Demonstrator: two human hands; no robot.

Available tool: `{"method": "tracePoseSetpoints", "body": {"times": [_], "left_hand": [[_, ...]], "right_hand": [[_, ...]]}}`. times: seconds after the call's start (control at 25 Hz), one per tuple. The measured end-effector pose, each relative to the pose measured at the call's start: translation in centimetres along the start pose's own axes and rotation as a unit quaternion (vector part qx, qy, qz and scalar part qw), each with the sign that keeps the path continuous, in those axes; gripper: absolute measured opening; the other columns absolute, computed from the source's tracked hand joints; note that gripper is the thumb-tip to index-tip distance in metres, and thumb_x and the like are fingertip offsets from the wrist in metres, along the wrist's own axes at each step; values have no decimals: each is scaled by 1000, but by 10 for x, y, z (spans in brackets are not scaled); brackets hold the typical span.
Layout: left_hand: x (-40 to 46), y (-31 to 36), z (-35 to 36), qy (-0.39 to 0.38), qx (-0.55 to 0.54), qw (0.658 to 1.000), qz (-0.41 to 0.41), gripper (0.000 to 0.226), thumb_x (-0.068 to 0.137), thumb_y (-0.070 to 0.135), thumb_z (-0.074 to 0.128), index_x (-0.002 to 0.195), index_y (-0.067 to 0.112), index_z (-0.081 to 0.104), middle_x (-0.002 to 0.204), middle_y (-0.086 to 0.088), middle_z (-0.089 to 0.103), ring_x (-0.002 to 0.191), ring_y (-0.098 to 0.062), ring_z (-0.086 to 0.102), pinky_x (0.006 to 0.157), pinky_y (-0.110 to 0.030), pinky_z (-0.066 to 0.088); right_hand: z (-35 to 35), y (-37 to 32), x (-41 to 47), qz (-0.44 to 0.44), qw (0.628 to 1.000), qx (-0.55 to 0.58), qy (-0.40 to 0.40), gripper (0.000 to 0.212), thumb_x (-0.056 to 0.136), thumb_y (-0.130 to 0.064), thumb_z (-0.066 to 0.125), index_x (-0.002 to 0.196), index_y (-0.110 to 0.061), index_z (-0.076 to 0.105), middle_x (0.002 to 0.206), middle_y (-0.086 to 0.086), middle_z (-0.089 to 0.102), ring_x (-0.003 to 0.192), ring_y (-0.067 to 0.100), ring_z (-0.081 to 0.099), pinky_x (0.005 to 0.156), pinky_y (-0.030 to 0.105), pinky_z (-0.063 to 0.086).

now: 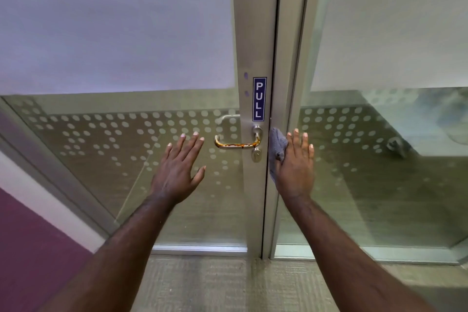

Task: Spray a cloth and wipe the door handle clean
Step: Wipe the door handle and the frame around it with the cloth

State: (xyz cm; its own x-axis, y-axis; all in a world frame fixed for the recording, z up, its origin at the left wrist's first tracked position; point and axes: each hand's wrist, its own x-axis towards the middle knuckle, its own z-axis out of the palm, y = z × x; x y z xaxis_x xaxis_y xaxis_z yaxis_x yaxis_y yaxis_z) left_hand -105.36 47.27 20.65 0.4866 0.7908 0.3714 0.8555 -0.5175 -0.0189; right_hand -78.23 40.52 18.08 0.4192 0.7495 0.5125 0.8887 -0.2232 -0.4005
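A silver lever door handle (235,145) sits on the aluminium door frame (249,185), with an orange-brown smear along its bar. My left hand (177,167) hovers to the left of the handle, fingers straight and spread, holding nothing. My right hand (296,167) is raised to the right of the handle, its fingers straight. A small grey cloth (276,145) hangs at its thumb side, tucked against the palm; the thumb is hidden by it. The cloth is close to the handle's base but apart from it. No spray bottle is in view.
A blue PULL sticker (259,99) is above the handle and a round lock cylinder (256,156) below it. Frosted, dotted glass panels (114,134) flank the frame. Grey carpet (228,286) lies below, a purple wall (30,248) at the left.
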Motion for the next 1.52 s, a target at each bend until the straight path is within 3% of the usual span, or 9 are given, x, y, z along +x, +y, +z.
{"method": "tracePoseSetpoints", "body": {"times": [0.2, 0.44, 0.6, 0.8, 0.92, 1.08, 1.2, 1.44, 1.52], "left_hand": [[31, -26, 16, -26, 32, 999, 21, 86, 89, 42, 59, 156, 26, 9, 164, 4, 7, 152, -21, 4, 121, -47, 15], [78, -56, 43, -7, 38, 995, 94, 91, 80, 26, 70, 155, 24, 18, 163, 3, 14, 151, -23, 11, 120, -50, 17], [101, -73, 61, 39, 67, 985, 152, 101, 72, 20, 76, 155, 24, 19, 164, 0, 19, 150, -25, 12, 120, -52, 16], [110, -90, 88, 87, 85, 973, 195, 113, 69, 16, 79, 157, 31, 8, 166, 1, 5, 152, -23, 0, 120, -53, 11], [114, -96, 97, 105, 82, 970, 202, 114, 70, 13, 79, 157, 32, 7, 166, 4, -1, 152, -21, -3, 121, -50, 6], [116, -99, 103, 120, 80, 967, 211, 115, 71, 16, 81, 157, 32, 6, 165, 4, 4, 152, -20, -6, 121, -47, 1], [117, -100, 105, 124, 72, 965, 218, 115, 72, 18, 81, 157, 33, 4, 164, 4, 5, 152, -19, -8, 121, -46, -1], [119, -103, 105, 123, 67, 964, 227, 119, 70, 21, 83, 156, 33, 2, 164, 4, 3, 151, -18, -11, 121, -44, -6], [119, -103, 106, 125, 68, 964, 226, 120, 70, 21, 84, 157, 33, 2, 164, 5, 4, 151, -17, -10, 121, -44, -5]], "right_hand": [[26, -16, 18, -30, 999, 20, -8, 61, 89, -18, 64, 143, 0, 42, 152, 17, 36, 143, 35, 28, 117, 48, 22], [48, -37, 16, -58, 997, 45, -18, 63, 81, -11, 59, 141, 2, 44, 146, 17, 46, 140, 39, 33, 113, 52, 30], [58, -46, 14, -59, 995, 69, -46, 68, 82, -14, 61, 145, -1, 39, 150, 14, 41, 144, 33, 28, 116, 46, 27], [66, -45, 17, -47, 994, 92, -45, 67, 82, -14, 63, 144, -6, 39, 147, 12, 44, 140, 30, 35, 113, 46, 33], [70, -46, 17, -55, 995, 60, -49, 69, 89, -34, 61, 147, -8, 35, 151, 10, 40, 142, 27, 29, 116, 44, 28], [79, -58, 9, -56, 996, 6, -68, 84, 93, -68, 30, 152, -9, 21, 158, 10, 24, 148, 27, 15, 120, 41, 14], [84, -61, 7, -37, 997, 27, -56, 74, 97, -59, 28, 153, -11, 22, 160, 8, 21, 149, 24, 11, 121, 40, 11], [72, -28, 28, -139, 986, 27, -93, 65, 82, -14, 68, 142, -8, 43, 151, 12, 40, 143, 27, 30, 113, 50, 30], [65, -23, 36, -175, 978, -2, -114, 64, 86, -24, 66, 143, -8, 41, 150, 11, 41, 143, 27, 30, 114, 50, 30]]}}
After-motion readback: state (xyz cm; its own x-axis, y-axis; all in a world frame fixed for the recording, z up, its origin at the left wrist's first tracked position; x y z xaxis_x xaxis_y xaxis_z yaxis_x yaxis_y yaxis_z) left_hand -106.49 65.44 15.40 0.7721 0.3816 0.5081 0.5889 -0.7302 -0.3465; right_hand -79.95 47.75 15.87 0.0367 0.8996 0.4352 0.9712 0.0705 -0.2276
